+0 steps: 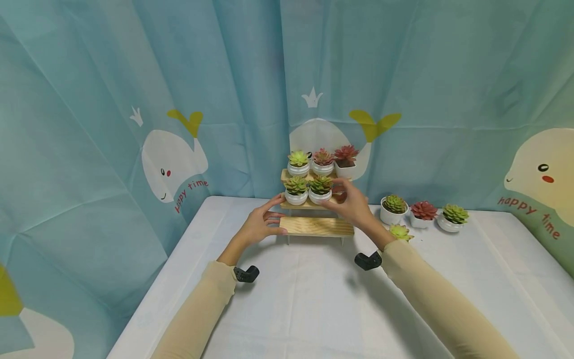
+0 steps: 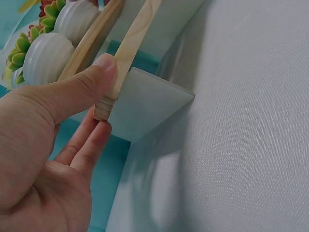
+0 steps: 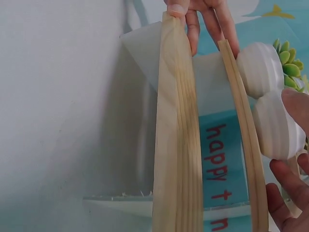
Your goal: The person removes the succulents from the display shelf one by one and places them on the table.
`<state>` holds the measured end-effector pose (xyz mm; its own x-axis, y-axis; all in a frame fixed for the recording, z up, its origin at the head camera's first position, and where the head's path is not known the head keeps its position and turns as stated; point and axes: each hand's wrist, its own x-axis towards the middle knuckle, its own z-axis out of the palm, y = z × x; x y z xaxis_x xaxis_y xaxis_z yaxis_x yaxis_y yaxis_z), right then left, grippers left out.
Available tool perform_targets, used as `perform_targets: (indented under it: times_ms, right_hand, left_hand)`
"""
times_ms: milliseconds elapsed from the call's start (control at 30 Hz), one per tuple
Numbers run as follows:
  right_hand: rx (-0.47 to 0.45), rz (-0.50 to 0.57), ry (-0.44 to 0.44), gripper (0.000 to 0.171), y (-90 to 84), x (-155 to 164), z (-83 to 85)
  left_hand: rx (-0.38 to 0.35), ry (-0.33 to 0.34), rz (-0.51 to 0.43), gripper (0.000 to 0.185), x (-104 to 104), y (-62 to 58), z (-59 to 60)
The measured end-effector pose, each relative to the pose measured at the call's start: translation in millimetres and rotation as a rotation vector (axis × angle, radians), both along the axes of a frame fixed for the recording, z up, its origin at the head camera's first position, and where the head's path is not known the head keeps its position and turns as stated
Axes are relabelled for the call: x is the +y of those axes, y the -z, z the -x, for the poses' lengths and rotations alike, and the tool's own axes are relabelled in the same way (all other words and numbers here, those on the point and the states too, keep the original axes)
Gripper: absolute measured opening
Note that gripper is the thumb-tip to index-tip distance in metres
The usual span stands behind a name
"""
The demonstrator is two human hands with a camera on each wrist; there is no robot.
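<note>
A three-tier wooden plant stand [image 1: 316, 226] has pale translucent side supports. My left hand [image 1: 255, 227] pinches the left end of its lowest board [image 2: 128, 53], thumb on one face and fingertips at the other. My right hand [image 1: 354, 203] is at the middle tier, thumb and fingers around a white pot [image 3: 275, 124] with a dark green succulent [image 1: 321, 185]. Left of it on that tier sits another white pot with a green succulent [image 1: 296, 191]. On the top tier stand a light green succulent [image 1: 298, 163], a pinkish one [image 1: 323, 162] and a red one [image 1: 346, 160].
Right of the stand, on the white tablecloth [image 1: 287, 304], are a green succulent [image 1: 393, 209], a red one [image 1: 423, 214] and another green one [image 1: 452, 218] in white pots. A yellow-green succulent [image 1: 401, 233] is partly behind my right forearm. A blue curtain [image 1: 251, 75] hangs behind.
</note>
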<state>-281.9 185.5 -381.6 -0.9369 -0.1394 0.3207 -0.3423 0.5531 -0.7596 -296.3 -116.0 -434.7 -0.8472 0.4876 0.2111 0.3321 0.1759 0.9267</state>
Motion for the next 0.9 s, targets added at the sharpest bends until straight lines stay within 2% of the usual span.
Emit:
perform_targets:
  times_ms: [367,600,900]
  right_hand:
    - [-0.022,-0.059,0.06,0.072,0.1,-8.2,5.5]
    - [-0.019,-0.085,0.07,0.073,0.9,-9.8,7.8]
    - [-0.018,-0.074,0.068,0.073,0.4,-10.0,6.3]
  left_hand:
    - [0.027,0.005,0.004,0.09,-0.6,1.5,-0.1]
    - [-0.014,0.003,-0.005,0.09,1.0,-2.2,-2.2]
    - [-0.022,-0.017,0.014,0.09,1.8,-1.8,-1.5]
